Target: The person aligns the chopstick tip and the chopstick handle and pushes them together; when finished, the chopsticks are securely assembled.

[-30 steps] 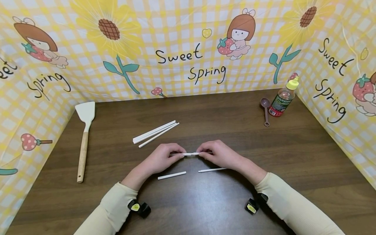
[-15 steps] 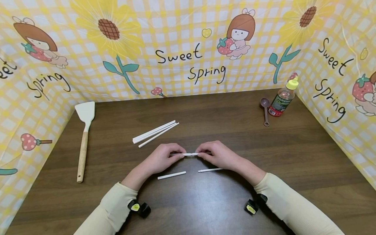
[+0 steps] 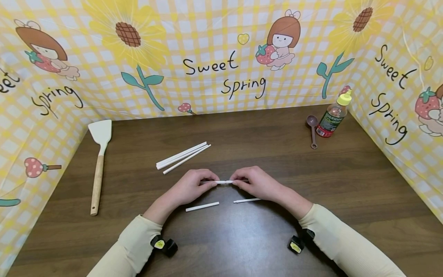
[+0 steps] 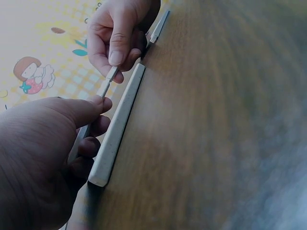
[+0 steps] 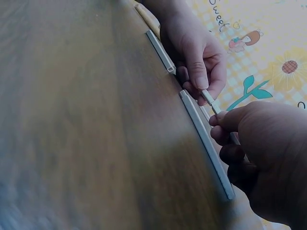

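Note:
In the head view my left hand [image 3: 192,187] pinches one slim white stick piece [image 3: 220,182] between thumb and fingers. Opposite, my right hand [image 3: 257,182] pinches a second white stick piece [image 3: 229,182]. The two are lined up end to end, and a narrower neck [image 4: 111,80] shows at their meeting point in the left wrist view. How deep one sits in the other I cannot tell. On the table below lie a white piece with a hollow end [image 3: 202,207] and another with a small peg at its tip [image 3: 247,200], partly behind my right hand.
Several longer white sticks [image 3: 183,156] lie beyond my left hand. A white spatula with a wooden handle [image 3: 98,181] rests at the left. At the back right stand a bottle with a yellow cap [image 3: 333,117] and, lying beside it, a brown measuring spoon [image 3: 313,130]. Patterned cloth [image 3: 207,88] borders the table.
My right hand has shifted slightly left, bringing the two held pieces closer together, mostly in the first half second. My left hand and the pieces on the table stay put.

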`<state>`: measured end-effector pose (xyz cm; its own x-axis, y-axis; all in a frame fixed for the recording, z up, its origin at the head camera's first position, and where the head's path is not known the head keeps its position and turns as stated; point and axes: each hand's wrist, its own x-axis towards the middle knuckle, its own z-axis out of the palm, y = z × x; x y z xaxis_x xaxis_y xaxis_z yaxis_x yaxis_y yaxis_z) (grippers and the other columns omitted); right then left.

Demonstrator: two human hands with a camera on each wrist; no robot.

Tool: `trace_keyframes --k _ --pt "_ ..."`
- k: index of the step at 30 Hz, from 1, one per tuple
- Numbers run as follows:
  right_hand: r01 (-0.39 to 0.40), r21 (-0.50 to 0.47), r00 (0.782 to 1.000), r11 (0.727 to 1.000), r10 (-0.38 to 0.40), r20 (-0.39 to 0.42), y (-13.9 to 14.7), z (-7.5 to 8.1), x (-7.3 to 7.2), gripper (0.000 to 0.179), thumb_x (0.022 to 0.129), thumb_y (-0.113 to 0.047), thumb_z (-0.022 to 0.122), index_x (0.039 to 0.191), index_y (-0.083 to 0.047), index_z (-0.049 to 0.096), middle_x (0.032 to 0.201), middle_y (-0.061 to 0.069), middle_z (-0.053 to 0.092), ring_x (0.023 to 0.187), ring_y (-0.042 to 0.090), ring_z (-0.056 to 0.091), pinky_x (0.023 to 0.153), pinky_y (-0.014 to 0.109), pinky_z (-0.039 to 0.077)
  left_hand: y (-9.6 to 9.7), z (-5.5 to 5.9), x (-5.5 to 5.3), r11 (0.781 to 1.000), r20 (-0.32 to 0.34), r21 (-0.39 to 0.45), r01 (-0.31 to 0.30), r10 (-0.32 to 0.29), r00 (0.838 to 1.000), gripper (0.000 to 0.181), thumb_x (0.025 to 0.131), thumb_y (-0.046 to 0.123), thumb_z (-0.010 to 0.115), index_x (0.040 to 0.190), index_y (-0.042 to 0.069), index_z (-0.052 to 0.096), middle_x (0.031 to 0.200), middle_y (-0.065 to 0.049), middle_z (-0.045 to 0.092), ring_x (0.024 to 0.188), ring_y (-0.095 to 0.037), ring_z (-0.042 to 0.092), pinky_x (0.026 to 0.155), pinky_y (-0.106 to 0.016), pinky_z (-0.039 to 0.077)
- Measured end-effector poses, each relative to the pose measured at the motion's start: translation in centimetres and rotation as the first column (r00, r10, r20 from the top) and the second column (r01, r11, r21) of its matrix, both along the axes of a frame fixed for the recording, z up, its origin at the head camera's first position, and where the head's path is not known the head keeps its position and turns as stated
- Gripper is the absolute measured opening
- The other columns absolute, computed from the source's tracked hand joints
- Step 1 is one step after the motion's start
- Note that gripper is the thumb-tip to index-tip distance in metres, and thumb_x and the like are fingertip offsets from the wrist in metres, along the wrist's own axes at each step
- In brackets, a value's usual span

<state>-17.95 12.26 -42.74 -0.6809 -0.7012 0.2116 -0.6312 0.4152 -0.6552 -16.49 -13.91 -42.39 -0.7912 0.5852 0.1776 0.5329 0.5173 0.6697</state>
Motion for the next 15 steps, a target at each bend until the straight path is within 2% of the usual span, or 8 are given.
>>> trace_keyframes --k 15 --pt "0.014 -0.001 1.000 1.000 -0.014 -0.002 -0.16 0.04 0.19 0.008 0.099 -0.012 0.066 0.101 -0.013 0.074 0.087 -0.008 0.069 0.074 0.004 0.056 0.071 0.026 0.049 0.09 0.07 0.06 1.000 -0.002 0.000 -0.004 0.004 1.000 0.005 0.096 0.011 0.070 0.099 0.012 0.075 0.094 0.006 0.070 0.086 -0.007 0.063 0.079 -0.031 0.052"
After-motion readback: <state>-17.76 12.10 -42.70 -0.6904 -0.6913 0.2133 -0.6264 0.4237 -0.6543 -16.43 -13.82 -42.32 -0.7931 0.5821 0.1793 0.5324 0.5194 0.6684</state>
